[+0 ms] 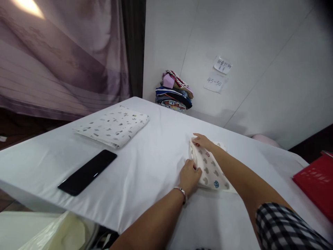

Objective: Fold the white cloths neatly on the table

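A folded cream cloth [208,168] with grey, red and blue mushroom prints lies on the white-covered table [156,166]. At its near left edge, my left hand [191,175], with a silver bracelet on the wrist, has its fingers closed round the layers. Above it, my right hand [204,141] grips the cloth's far left corner, its index finger stretched beyond the edge. My right forearm covers part of the cloth's right side.
A folded white leaf-print cloth [117,125] and a black phone [88,172] lie on the left. Behind the table's far edge rises a stack of folded fabrics [174,92]. A red item [317,184] sits at the right. Paper notes [215,81] hang on the wall.
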`<act>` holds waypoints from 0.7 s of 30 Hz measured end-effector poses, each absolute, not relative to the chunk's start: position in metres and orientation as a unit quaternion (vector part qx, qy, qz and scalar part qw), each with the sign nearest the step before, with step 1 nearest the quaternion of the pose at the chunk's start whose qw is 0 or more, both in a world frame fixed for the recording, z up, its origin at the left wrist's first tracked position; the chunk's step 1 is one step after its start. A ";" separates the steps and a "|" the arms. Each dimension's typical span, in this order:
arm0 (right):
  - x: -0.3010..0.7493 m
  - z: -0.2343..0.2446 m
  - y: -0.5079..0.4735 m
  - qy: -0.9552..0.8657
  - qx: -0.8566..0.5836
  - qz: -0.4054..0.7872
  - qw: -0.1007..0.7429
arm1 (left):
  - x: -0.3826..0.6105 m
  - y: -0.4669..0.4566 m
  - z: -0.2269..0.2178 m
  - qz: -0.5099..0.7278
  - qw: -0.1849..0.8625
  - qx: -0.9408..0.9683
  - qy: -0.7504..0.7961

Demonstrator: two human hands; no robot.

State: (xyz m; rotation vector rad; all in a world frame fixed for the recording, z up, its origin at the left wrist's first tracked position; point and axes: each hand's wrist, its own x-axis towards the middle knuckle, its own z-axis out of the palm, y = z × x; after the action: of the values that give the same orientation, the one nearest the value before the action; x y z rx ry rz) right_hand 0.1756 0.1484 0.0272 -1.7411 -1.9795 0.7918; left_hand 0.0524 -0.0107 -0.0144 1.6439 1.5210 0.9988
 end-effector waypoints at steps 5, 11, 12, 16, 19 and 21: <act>0.184 0.013 0.103 -0.735 -0.609 0.200 0.220 | 0.052 -0.010 -0.015 0.391 0.358 0.611 0.588; 0.175 -0.008 0.072 -0.785 -0.590 0.091 0.166 | 0.052 -0.007 -0.016 0.397 0.373 0.601 0.585; 0.174 -0.009 0.072 -0.788 -0.591 0.077 0.152 | 0.052 -0.006 -0.016 0.401 0.375 0.598 0.583; 0.174 -0.007 0.076 -0.785 -0.597 0.081 0.141 | 0.051 -0.004 -0.019 0.427 0.367 0.594 0.575; 0.177 -0.001 0.071 -0.788 -0.593 0.097 0.138 | 0.049 -0.002 -0.021 0.430 0.363 0.601 0.567; 0.181 0.002 0.058 -0.792 -0.585 0.106 0.141 | 0.047 -0.001 -0.021 0.433 0.371 0.598 0.563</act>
State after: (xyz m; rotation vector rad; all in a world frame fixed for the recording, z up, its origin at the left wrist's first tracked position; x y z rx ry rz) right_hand 0.1806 0.0584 0.0025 -1.6898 -2.2859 0.3063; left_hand 0.0467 -0.0013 -0.0210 1.5338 1.4448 1.1115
